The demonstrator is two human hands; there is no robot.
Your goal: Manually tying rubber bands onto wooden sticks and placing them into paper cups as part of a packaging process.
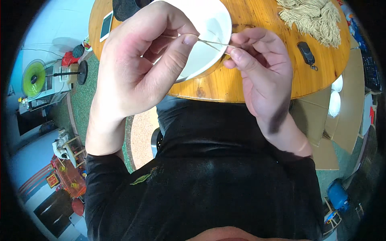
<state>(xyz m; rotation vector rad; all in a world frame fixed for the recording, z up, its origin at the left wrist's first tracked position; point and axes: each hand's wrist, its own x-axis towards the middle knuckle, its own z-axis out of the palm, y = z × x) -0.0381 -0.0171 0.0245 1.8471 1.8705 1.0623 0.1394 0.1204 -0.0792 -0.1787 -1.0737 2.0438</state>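
Note:
Between my two hands runs a thin beige string [213, 43], with two strands that meet near the left fingertips and spread toward the right. My left hand [140, 64] is closed, thumb and forefinger pinching one end of it. The thumb and forefinger of my right hand [265, 66] pinch the other side, the remaining fingers loosely curled. Both hands are raised over the near edge of a white bowl [226, 24]. Part of the bowl is hidden behind my left hand. At the table's far right lies a bundle of beige strings [315, 22].
The round wooden table [201, 89] also holds a phone [106, 26], a black mesh item [124, 9] and a black key fob [306, 54]. Cardboard [348, 104] lies at the right. A green fan [34, 78] stands at the left.

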